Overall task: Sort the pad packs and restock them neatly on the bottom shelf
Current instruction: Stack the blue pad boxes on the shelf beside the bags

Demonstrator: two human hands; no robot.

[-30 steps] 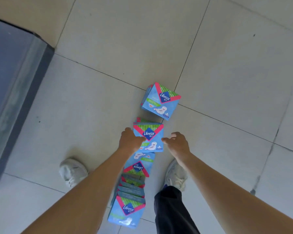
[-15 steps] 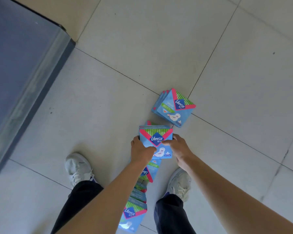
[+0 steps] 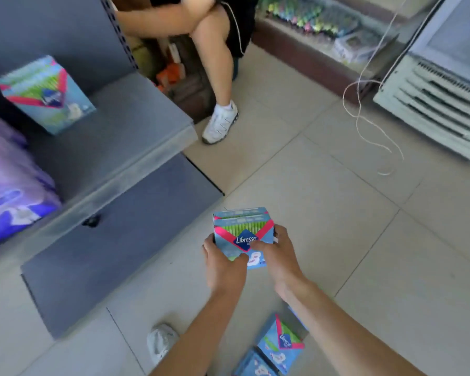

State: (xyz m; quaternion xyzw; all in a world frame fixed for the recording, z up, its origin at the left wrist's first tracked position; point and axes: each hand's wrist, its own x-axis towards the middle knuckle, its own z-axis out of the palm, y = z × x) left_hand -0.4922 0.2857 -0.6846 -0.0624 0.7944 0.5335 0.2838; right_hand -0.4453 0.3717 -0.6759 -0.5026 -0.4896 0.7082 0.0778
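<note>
Both hands hold a small stack of blue Libresse pad packs (image 3: 242, 229) in the air over the tiled floor. My left hand (image 3: 223, 263) grips its lower left side and my right hand (image 3: 277, 253) its right side and front. More blue packs (image 3: 278, 344) lie on the floor near my feet at the bottom. One blue pack (image 3: 45, 95) stands on the grey bottom shelf (image 3: 136, 126) at the left. Purple pad packs (image 3: 8, 183) fill the shelf's left end.
The shelf's grey base (image 3: 114, 229) juts onto the floor. Another person's leg and white shoe (image 3: 220, 120) stand just beyond the shelf end. A white cooler (image 3: 440, 104) and a loose white cord (image 3: 369, 126) are at the right. My own shoe (image 3: 160, 340) shows below.
I have lifted the stack of packs off the floor with both hands, and my view has swung up and left, bringing the shelf, the other person and the cooler into sight.
</note>
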